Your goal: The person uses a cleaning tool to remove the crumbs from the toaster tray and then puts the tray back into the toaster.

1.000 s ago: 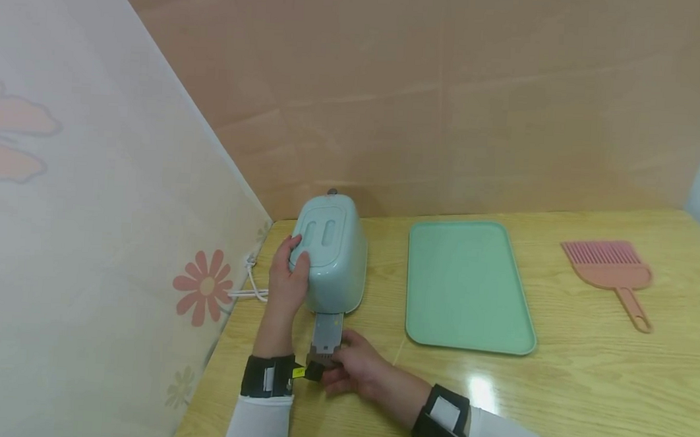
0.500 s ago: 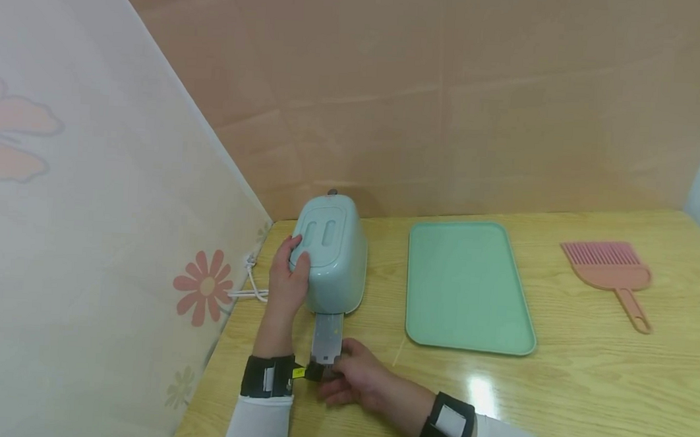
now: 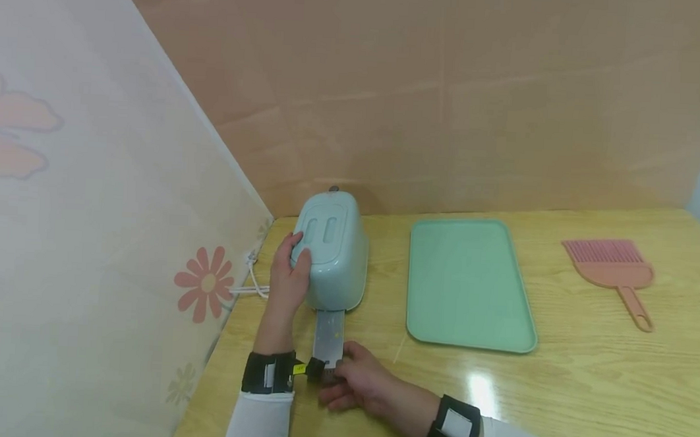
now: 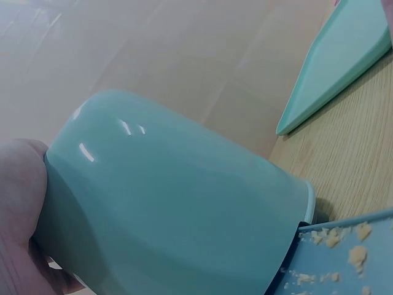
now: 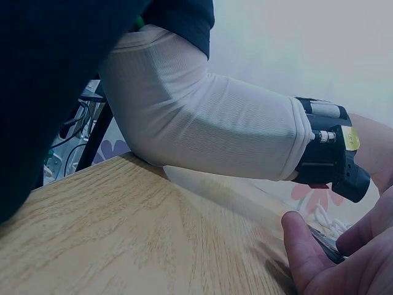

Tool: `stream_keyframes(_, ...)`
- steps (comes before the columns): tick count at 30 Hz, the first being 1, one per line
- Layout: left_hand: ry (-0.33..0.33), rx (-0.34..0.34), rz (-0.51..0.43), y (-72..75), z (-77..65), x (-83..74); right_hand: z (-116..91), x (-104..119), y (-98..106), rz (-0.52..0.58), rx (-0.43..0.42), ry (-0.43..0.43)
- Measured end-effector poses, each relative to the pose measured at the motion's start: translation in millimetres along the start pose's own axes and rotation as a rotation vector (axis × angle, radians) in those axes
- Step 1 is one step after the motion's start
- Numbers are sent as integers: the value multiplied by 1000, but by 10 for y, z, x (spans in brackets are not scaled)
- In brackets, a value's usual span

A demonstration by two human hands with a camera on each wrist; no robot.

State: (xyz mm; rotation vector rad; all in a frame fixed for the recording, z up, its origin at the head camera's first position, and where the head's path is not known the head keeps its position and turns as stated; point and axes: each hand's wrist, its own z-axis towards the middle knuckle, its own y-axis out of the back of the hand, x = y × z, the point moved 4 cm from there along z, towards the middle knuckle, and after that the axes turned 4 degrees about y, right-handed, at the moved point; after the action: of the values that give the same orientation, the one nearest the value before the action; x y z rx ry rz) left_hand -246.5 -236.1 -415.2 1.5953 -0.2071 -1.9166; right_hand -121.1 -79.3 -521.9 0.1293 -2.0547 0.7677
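A pale blue toaster point(image 3: 341, 281), covered on top by a lid with two oval marks, stands at the left of the table. My left hand point(image 3: 289, 278) grips its left side near the front corner, thumb and fingers over the lid's edge. From the toaster's lower front end sticks out a flat grey crumb tray point(image 3: 328, 336). My right hand point(image 3: 362, 377) pinches the tray's near end; in the right wrist view, thumb and fingers close on its thin edge point(image 5: 325, 243). Pale crumbs point(image 4: 358, 257) lie on the tray in the left wrist view.
A green serving tray point(image 3: 471, 284) lies right of the toaster. Farther right is a pink dustpan and brush set point(image 3: 614, 272). A white cord point(image 3: 254, 286) runs between toaster and the flowered left wall point(image 3: 116, 265). A tan backdrop point(image 3: 438, 117) rises behind the table.
The right hand has drawn the crumb tray a little farther out of the toaster, toward the person. The left hand keeps its grip and the toaster stays in place.
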Motion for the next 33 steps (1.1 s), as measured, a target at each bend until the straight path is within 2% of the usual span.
stream_keyframes(15,16,26,11,-13,19,-38,-123,-20,31,-45,-13,-20)
stream_keyframes(22,27,33,21,-12,36,-4,-144,-50,36,-55,-2,-31)
stream_keyframes(33,8,8,13,-3,13,-2,-202,-92,15,-50,25,-30)
